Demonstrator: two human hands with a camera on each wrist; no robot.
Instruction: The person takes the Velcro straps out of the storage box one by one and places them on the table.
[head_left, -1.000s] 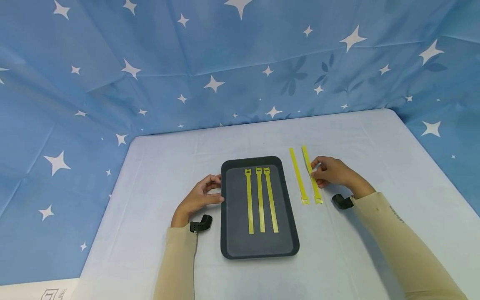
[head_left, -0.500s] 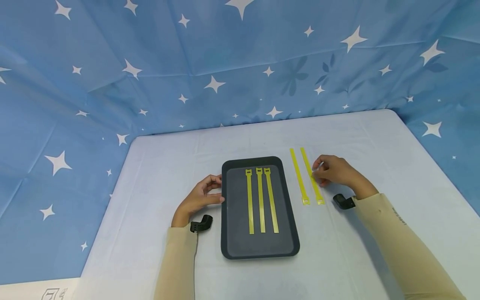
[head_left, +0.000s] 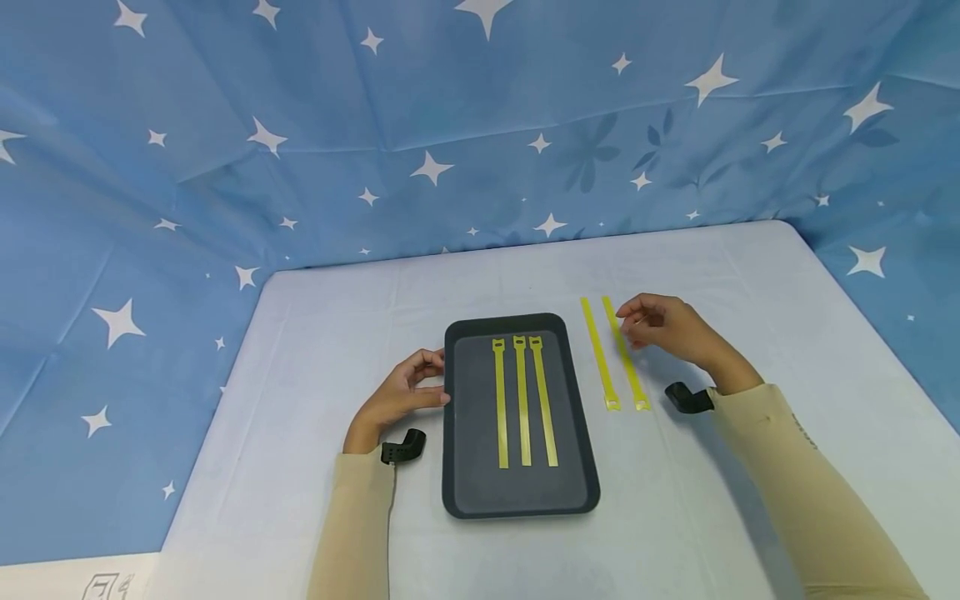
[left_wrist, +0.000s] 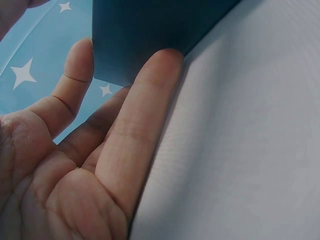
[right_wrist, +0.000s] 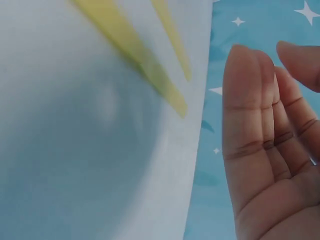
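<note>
**Left hand [head_left: 405, 392] at the tray's side, right hand [head_left: 666, 327] over a yellow strip**

The dark grey, rectangular, shallow tray [head_left: 472, 492] with rounded corners sits on the white-covered table [head_left: 337, 317]. Inside it lie three long, flat yellow strips, each with a slotted, notched head at the far end: the left strip [head_left: 502, 408], the middle strip [head_left: 523, 408] and the right strip [head_left: 545, 408]. The latter two have their heads close together, while the first lies a little apart.

On the table, just right of the tray, two matching yellow strips lie side by side with their heads at the near end: the inner strip [head_left: 597, 350] and the outer strip [head_left: 633, 377].

The left hand is loosely spread, its thumb and fingers touching the tray's left outer wall. The right hand hangs above the outer strip with fingers gently bent, holding nothing; the right wrist view shows a gap between thumb and fingers.

Each wrist wears a black band, [head_left: 402, 447] being on the left, below beige sleeves [head_left: 352, 525]. A blue cloth with white stars [head_left: 315, 75] stands behind the table.
</note>
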